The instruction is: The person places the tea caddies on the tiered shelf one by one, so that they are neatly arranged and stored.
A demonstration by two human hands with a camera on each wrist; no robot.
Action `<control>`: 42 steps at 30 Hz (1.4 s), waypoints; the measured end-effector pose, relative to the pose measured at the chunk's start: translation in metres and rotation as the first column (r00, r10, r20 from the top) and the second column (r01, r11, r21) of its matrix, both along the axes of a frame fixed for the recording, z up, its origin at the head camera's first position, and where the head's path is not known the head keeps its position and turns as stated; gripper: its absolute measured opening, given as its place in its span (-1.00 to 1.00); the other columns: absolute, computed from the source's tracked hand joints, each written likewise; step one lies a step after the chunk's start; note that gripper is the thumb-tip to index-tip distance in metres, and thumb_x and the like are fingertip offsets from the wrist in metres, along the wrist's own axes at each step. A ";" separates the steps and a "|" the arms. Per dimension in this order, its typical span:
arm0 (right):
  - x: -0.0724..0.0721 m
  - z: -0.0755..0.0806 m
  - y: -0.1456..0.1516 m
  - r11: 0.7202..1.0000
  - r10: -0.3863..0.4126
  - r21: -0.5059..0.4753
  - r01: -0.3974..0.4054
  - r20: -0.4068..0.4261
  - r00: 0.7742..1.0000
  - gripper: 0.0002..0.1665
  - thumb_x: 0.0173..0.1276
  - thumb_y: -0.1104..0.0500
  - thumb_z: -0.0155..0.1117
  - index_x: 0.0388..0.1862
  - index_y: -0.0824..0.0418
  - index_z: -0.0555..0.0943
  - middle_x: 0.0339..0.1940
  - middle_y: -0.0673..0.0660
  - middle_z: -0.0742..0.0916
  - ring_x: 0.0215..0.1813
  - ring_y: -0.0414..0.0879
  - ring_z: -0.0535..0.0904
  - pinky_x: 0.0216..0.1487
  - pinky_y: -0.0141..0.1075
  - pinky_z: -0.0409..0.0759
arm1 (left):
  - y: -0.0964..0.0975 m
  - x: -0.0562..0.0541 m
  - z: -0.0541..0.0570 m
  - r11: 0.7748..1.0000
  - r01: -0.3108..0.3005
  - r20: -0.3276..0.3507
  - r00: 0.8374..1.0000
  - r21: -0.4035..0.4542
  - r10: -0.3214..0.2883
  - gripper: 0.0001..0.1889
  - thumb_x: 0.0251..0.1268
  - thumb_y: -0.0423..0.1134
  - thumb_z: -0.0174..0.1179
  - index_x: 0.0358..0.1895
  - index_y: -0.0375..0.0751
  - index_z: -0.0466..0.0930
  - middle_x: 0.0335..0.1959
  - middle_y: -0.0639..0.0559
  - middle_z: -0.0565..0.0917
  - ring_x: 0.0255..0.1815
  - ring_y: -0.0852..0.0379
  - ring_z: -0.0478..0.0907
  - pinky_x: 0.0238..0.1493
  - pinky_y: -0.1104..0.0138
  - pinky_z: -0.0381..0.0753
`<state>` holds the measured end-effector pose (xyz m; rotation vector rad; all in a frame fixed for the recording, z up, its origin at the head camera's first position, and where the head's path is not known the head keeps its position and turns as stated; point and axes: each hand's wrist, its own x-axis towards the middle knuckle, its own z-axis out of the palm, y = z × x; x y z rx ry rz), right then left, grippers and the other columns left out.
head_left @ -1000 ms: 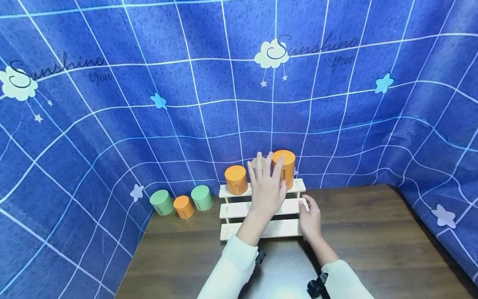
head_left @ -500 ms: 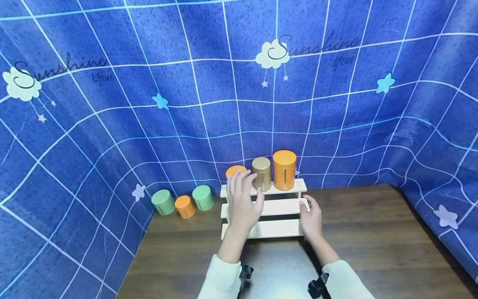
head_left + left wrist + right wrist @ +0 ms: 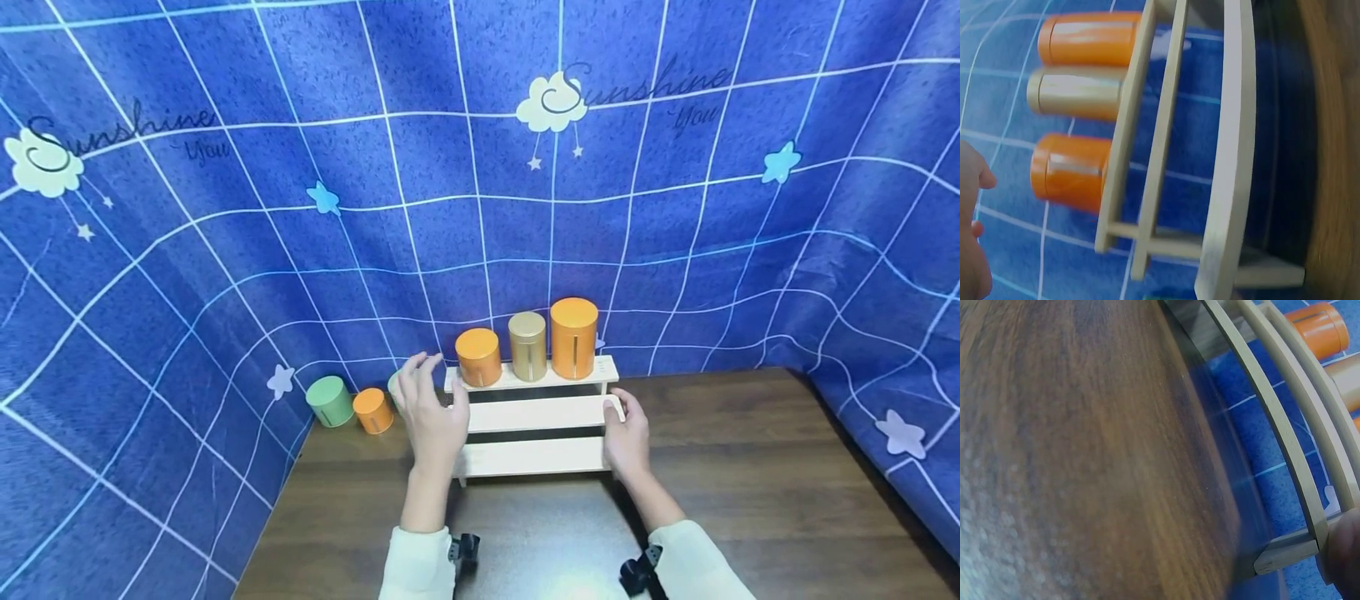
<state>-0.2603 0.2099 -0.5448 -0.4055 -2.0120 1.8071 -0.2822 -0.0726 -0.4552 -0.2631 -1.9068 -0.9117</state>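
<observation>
A three-tier white wooden display rack [image 3: 536, 457] stands on the table. Its top tier carries a shorter orange canister [image 3: 478, 358], a gold canister [image 3: 528, 347] and a tall orange canister [image 3: 574, 337], all upright. My right hand [image 3: 628, 437] grips the right end of the rack's middle tier, thumb on top. Nothing is in my left hand [image 3: 432, 421], which hovers at the rack's left end with fingers spread and loosely bent. Behind those fingers a green canister is mostly hidden. In the left wrist view part of the left hand [image 3: 971, 225] shows beside the shorter orange canister [image 3: 1071, 172].
Left of the rack, another green canister [image 3: 329, 402] and a small orange canister [image 3: 372, 411] stand on the brown wooden table [image 3: 750, 467]. A blue grid-patterned cloth [image 3: 450, 183] hangs behind and along both sides.
My left hand has swept left and down from in front of the gold canister, past the shorter orange one, to the rack's left end. The right hand keeps its grip; the canisters stay put.
</observation>
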 end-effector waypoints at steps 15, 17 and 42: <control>0.000 0.005 0.001 1.000 -0.007 -0.006 0.007 -0.006 1.000 -0.53 0.65 0.23 0.09 0.44 0.36 0.48 0.48 0.42 0.56 0.55 0.16 0.41 0.63 0.08 0.30 | -0.049 -0.008 -0.014 0.991 -0.102 0.161 0.983 0.085 0.088 -0.45 0.15 -0.38 0.39 0.29 -0.27 0.60 0.37 -0.36 0.47 0.50 -0.38 0.23 0.51 -0.22 0.15; 0.001 0.005 0.000 1.000 -0.010 -0.002 0.010 0.006 1.000 -0.53 0.66 0.22 0.07 0.45 0.35 0.47 0.44 0.41 0.60 0.45 0.13 0.47 0.55 0.01 0.38 | -0.055 -0.010 -0.017 0.991 -0.114 0.182 0.978 0.073 0.100 -0.43 0.15 -0.36 0.37 0.31 -0.26 0.58 0.39 -0.36 0.46 0.51 -0.38 0.21 0.54 -0.24 0.11; 0.002 0.002 -0.001 1.000 0.006 -0.029 -0.006 -0.006 1.000 -0.53 0.67 0.23 0.04 0.46 0.36 0.46 0.46 0.42 0.58 0.47 0.15 0.45 0.56 0.02 0.34 | -0.172 -0.048 -0.032 0.964 -0.092 0.527 0.822 -0.249 0.214 -0.14 -0.03 -0.54 0.13 0.54 -0.29 0.32 0.67 -0.44 0.05 0.73 -0.51 -0.19 0.61 -0.45 -0.14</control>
